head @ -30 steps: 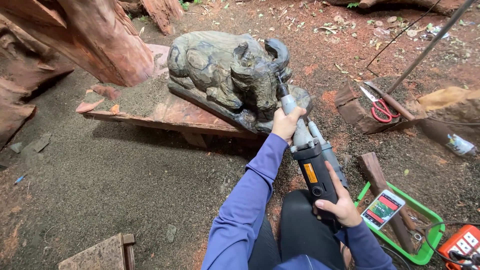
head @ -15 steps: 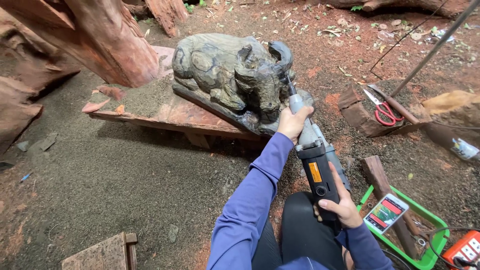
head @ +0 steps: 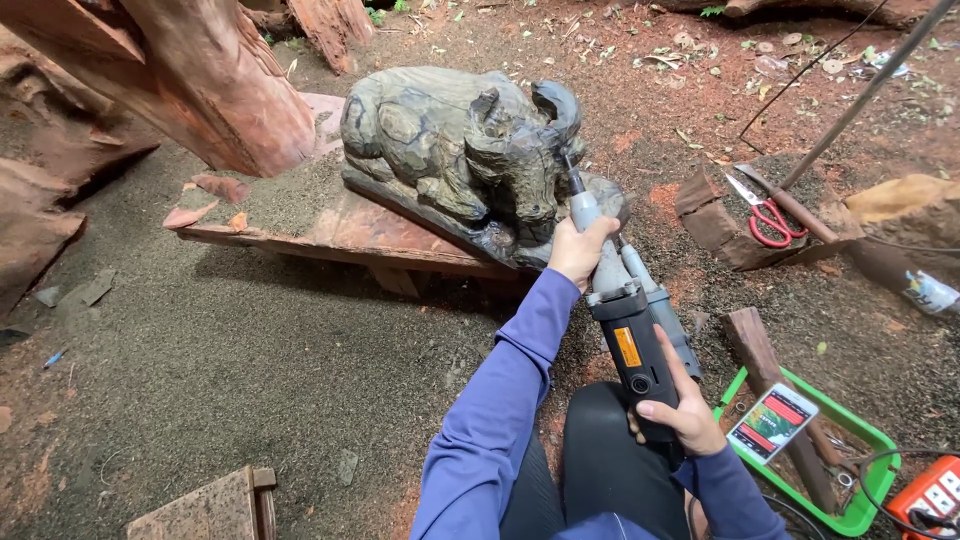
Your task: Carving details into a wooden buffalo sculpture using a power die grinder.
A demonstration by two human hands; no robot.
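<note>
A dark carved wooden animal figure lies on a reddish plank. I hold a long electric grinder with both hands. My left hand grips its grey neck close to the carving. My right hand wraps the black rear body. The grinder's thin tip touches the figure's head near the curved horn. Blue sleeves cover both arms.
Red-handled scissors lie on a wood block at right. A green tray with a small flat box sits at lower right, beside an orange power strip. Large reddish logs stand at upper left. A small wooden stool is at bottom.
The view shifted slightly, so everything sits a little more to the right. The hands keep the same grip on the grinder, its tip still at the carving's head.
</note>
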